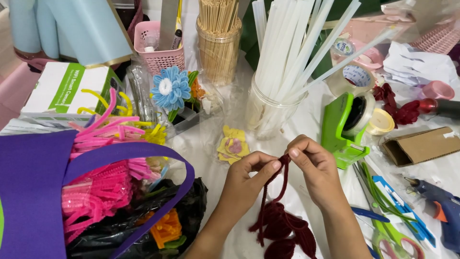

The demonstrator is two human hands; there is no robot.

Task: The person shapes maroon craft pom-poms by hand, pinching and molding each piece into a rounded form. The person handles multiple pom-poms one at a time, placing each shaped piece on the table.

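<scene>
Both my hands meet over the white table. My left hand (pixel 249 180) and my right hand (pixel 311 168) pinch the top of a dark red pipe cleaner (pixel 282 182) between thumbs and fingers. Its stem hangs down to several dark red looped petals (pixel 287 230) lying on the table between my wrists. A small yellow and pink craft flower (pixel 233 145) lies just beyond my fingers.
A purple bag (pixel 33 192) of pink pipe cleaners (pixel 103 187) fills the left. Behind stand a jar of glue sticks (pixel 282 62), a cup of wooden skewers (pixel 219 43), a blue flower (pixel 170 87), a green tape dispenser (pixel 342 127). Scissors (pixel 388 235) and blue glue gun (pixel 443 208) lie right.
</scene>
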